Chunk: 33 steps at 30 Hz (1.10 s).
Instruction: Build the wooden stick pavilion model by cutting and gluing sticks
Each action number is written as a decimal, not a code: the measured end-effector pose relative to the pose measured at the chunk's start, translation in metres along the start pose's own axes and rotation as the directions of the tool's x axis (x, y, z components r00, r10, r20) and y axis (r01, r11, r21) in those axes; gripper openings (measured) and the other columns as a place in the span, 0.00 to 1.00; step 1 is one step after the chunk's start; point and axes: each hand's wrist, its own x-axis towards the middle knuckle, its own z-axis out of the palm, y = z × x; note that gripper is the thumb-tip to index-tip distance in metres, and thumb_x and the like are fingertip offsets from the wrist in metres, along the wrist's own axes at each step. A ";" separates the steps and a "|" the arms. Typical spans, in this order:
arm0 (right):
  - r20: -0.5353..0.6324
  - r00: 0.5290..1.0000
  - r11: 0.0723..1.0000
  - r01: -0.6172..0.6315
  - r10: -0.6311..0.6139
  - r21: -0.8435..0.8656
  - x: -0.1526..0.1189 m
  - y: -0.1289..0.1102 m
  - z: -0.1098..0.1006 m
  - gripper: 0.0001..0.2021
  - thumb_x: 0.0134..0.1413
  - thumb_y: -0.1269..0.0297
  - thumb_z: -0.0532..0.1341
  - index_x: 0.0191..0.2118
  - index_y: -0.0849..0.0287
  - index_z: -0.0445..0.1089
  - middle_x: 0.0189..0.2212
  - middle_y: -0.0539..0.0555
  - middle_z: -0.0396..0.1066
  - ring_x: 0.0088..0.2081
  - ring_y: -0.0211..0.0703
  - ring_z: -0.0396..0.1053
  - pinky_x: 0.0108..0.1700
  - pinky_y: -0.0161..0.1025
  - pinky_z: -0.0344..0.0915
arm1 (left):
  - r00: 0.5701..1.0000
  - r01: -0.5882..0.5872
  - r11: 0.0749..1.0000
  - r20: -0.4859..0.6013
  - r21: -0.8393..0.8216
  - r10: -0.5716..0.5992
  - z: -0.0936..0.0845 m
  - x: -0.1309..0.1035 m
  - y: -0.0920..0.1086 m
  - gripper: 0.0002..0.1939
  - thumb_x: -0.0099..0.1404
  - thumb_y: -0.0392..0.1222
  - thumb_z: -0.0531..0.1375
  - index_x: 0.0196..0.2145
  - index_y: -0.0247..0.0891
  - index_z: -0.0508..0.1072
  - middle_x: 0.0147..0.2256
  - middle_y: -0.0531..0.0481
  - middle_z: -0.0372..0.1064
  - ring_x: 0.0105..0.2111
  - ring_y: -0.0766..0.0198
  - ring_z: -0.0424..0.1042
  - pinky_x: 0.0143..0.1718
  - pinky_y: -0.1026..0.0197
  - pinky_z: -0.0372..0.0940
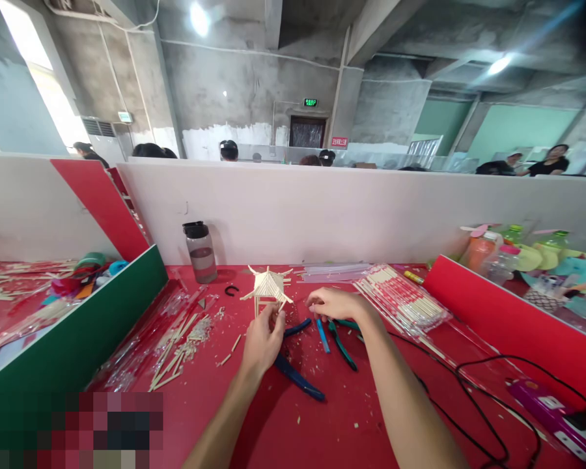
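A small wooden stick pavilion (269, 285) with a pointed, slatted roof stands upright in my left hand (264, 339), whose fingers pinch its lower part. To its right, my right hand (333, 305) hovers above the tools with fingers curled together; whether anything is between the fingertips is too small to tell. Beneath and beside the hands lie dark blue-handled pliers (300, 379), a light blue stick-like tool (323, 335) and green-handled pliers (342, 346). My left hand partly hides the blue pliers and the pavilion's base.
Cut sticks (173, 365) and scraps lie left on the red table (283, 443). A water bottle (202, 254) stands behind. Packaged sticks (405, 296), black cables (461, 391) and a purple power strip (557, 417) are right. Green (78, 345) and red (517, 306) dividers flank the area.
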 end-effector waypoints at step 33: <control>0.096 0.990 0.993 -0.109 0.104 0.046 -0.005 0.013 0.002 0.13 0.62 0.64 0.58 0.50 0.60 0.70 0.35 0.55 0.78 0.31 0.40 0.75 0.27 0.30 0.65 | 1.000 0.022 0.999 0.000 0.029 -0.022 0.000 0.000 -0.003 0.17 0.70 0.51 0.53 0.47 0.38 0.73 0.30 0.51 0.73 0.26 0.64 0.68 0.30 0.64 0.58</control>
